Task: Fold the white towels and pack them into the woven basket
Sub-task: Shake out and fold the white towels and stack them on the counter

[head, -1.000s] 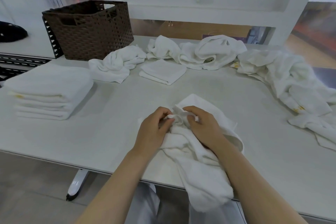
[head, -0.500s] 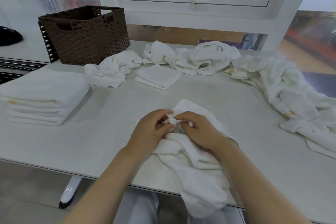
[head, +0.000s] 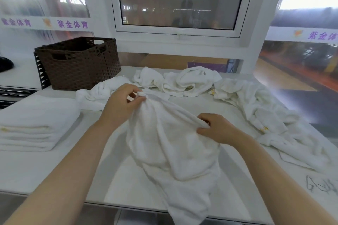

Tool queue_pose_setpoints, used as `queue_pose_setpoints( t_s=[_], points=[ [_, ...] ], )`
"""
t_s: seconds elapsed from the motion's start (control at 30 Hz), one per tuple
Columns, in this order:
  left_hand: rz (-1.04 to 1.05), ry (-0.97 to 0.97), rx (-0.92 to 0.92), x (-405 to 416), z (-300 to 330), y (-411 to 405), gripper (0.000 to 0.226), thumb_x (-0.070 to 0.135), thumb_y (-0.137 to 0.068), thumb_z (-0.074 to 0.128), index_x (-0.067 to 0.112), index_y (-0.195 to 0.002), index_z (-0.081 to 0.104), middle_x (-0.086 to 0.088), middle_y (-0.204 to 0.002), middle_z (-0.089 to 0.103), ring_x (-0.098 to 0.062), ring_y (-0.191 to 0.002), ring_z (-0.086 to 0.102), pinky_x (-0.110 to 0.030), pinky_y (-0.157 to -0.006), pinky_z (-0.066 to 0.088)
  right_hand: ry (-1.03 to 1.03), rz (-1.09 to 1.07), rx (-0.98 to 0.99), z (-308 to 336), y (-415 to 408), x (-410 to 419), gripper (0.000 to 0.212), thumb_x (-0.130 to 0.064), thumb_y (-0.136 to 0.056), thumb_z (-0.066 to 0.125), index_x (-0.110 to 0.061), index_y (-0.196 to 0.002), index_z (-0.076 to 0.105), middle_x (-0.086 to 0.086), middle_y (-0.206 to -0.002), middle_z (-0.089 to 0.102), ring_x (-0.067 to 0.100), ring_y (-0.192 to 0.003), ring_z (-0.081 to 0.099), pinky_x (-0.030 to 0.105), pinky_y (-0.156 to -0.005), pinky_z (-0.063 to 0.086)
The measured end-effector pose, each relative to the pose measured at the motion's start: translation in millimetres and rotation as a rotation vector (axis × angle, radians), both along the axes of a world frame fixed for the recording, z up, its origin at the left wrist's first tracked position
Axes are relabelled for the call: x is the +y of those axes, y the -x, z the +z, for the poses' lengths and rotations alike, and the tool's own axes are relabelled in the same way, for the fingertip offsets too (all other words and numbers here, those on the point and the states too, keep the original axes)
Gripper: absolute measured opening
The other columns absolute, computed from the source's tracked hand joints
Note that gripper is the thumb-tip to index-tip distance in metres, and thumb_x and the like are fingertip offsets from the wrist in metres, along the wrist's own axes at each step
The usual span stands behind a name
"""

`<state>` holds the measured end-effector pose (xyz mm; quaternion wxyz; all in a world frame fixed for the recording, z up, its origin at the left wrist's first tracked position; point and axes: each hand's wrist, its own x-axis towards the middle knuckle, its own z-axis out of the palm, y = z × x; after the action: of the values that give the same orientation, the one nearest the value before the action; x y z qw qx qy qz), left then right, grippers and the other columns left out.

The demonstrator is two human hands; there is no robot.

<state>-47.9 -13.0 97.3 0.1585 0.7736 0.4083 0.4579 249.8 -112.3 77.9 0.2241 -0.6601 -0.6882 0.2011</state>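
Basket [head: 78, 64] back-left on table [head: 45, 166]; folded stack [head: 34, 124] in front; loose towels [head: 192, 82] behind & right.

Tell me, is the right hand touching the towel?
Touching. The head view shows the right hand pinching the edge of the towel, fingers curled round the cloth.

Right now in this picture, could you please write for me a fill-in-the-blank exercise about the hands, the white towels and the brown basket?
1. Both hands, the left hand and the right hand, pinch the edge of one crumpled white ____.
2. The brown woven basket stands at the table's far ____ corner.
3. The neat stack of folded white towels lies in ____ of that basket, nearer the person.
4. The towel held by the hands hangs over the table's ____ edge.

Missing words: towel; left; front; near
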Motion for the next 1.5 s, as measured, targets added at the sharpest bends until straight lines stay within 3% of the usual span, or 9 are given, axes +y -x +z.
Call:
queue_pose_setpoints(
  t_s=[0.27,0.47,0.6,0.9,1.0,1.1,1.2,1.37,1.5],
  points=[
    [0.099,-0.038,-0.02,7.6,61.5,12.1,0.009,0.026,-0.095,0.06,0.018,-0.093,0.059,0.012,-0.084,0.059,0.004,-0.077,0.054,-0.017,-0.068,0.04,-0.1,-0.108,-0.058,60.6,-50.7,0.2,0.021,-0.006,-0.087,0.059,-0.024,-0.097,0.057,-0.007,-0.098,0.057,0.01,-0.077,0.056,0.014,-0.056,0.045],
    [0.096,-0.033,-0.011,10.1,88.7,22.7,0.011,0.028,-0.097,0.058,0.017,-0.096,0.057,-0.008,-0.09,0.062,-0.024,-0.083,0.058,-0.035,-0.072,0.045,-0.381,-0.039,0.009,105.6,-52.8,-9.0,0.035,0.009,-0.084,0.054,-0.023,-0.079,0.041,-0.009,-0.104,0.061,0.006,-0.094,0.057,0.026,-0.076,0.049],
    [0.107,-0.049,-0.074,4.1,105.7,27.1,0.009,0.027,-0.098,0.056,0.02,-0.104,0.058,0.004,-0.097,0.062,-0.009,-0.085,0.056,-0.02,-0.071,0.042,-0.51,0.114,0.015,131.5,-44.2,-17.2,0.047,0.019,-0.08,0.051,-0.025,-0.075,0.069,-0.015,-0.105,0.061,-0.007,-0.097,0.055,0.011,-0.082,0.041],
    [0.128,-0.072,-0.112,-11.5,130.9,39.5,0.012,0.026,-0.098,0.055,0.032,-0.107,0.06,0.023,-0.102,0.059,0.004,-0.092,0.054,-0.016,-0.076,0.039,-0.282,0.175,-0.668,167.0,-44.8,-34.0,0.028,-0.049,-0.093,0.048,-0.032,-0.074,0.059,-0.016,-0.078,0.06,0.001,-0.079,0.053,0.024,-0.071,0.041],
    [0.154,-0.077,-0.202,-15.6,131.3,48.2,0.01,0.029,-0.098,0.054,0.028,-0.107,0.06,0.017,-0.101,0.061,0.002,-0.088,0.055,-0.018,-0.073,0.041,-0.5,0.12,-0.496,177.0,-45.0,-41.4,0.029,-0.05,-0.092,0.056,-0.023,-0.085,0.064,-0.011,-0.079,0.062,0.007,-0.075,0.056,0.028,-0.072,0.049],
    [0.127,-0.155,-0.319,-25.2,130.0,45.4,0.008,0.028,-0.099,0.054,0.025,-0.104,0.059,0.014,-0.097,0.062,0.008,-0.082,0.056,-0.015,-0.073,0.043,-0.788,0.04,0.037,186.0,-34.0,-48.7,0.027,-0.023,-0.095,0.061,-0.015,-0.071,0.052,-0.012,-0.064,0.049,0.004,-0.059,0.045,0.014,-0.058,0.039],
    [0.031,-0.124,-0.236,-34.1,132.3,41.2,0.011,0.024,-0.099,0.055,0.034,-0.096,0.057,0.012,-0.096,0.061,0.005,-0.083,0.057,-0.017,-0.077,0.045,-0.505,0.154,0.415,198.0,-31.4,-58.2,0.022,-0.015,-0.09,0.063,-0.003,-0.076,0.049,0.0,-0.07,0.043,0.01,-0.065,0.042,0.016,-0.056,0.035],
    [0.028,-0.098,-0.168,-33.1,135.2,54.6,0.005,0.027,-0.099,0.056,0.025,-0.097,0.06,0.005,-0.093,0.064,-0.007,-0.079,0.057,-0.036,-0.078,0.05,-0.46,0.092,0.545,210.4,-37.3,-71.5,0.019,-0.01,-0.095,0.055,-0.011,-0.077,0.048,0.005,-0.072,0.043,0.015,-0.063,0.043,0.026,-0.054,0.034],
    [0.051,-0.145,-0.071,-34.2,141.2,55.5,0.009,0.03,-0.098,0.056,0.022,-0.096,0.061,-0.001,-0.091,0.062,-0.019,-0.081,0.056,-0.031,-0.072,0.044,-0.489,0.044,0.484,208.7,-32.9,-73.1,0.021,-0.015,-0.097,0.056,-0.013,-0.077,0.049,-0.005,-0.066,0.046,0.008,-0.055,0.044,0.019,-0.045,0.036]
  ],
)
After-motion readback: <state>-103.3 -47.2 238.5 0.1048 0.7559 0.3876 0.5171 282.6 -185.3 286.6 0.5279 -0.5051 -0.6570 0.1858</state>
